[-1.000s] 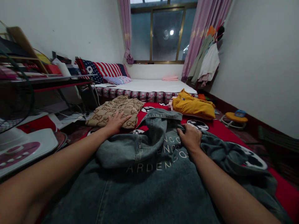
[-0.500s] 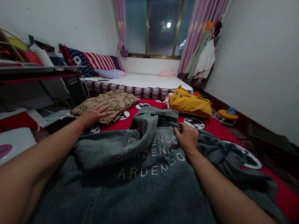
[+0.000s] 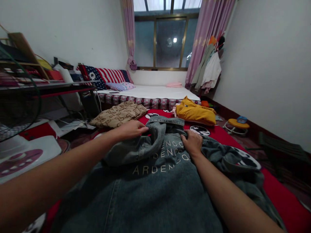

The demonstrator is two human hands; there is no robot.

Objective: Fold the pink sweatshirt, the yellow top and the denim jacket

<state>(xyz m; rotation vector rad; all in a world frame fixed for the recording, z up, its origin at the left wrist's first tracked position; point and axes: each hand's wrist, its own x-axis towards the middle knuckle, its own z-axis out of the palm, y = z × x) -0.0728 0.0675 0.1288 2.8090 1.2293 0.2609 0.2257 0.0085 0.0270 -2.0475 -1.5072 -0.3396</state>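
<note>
Our hands on a denim jacket spread over a red blanket.

Our left hand (image 3: pixel 132 128) rests on the folded sleeve (image 3: pixel 136 147) of the jacket (image 3: pixel 155 184); our right hand (image 3: pixel 192 142) presses the lettered back. Beyond on the blanket (image 3: pixel 279 191) lie a brown garment (image 3: pixel 119 114) and a yellow garment (image 3: pixel 195 111), well apart, before a mattress (image 3: pixel 155 92).

A red blanket (image 3: pixel 279 191) (printed with round black-and-white patches) carried the clothes. A denim jacket (image 3: pixel 155 191) lay under both hands, a brown patterned garment (image 3: pixel 119 115) just beyond the left hand (image 3: pixel 132 129), a yellow garment (image 3: pixel 195 113) beyond the right hand (image 3: pixel 193 142).
</note>
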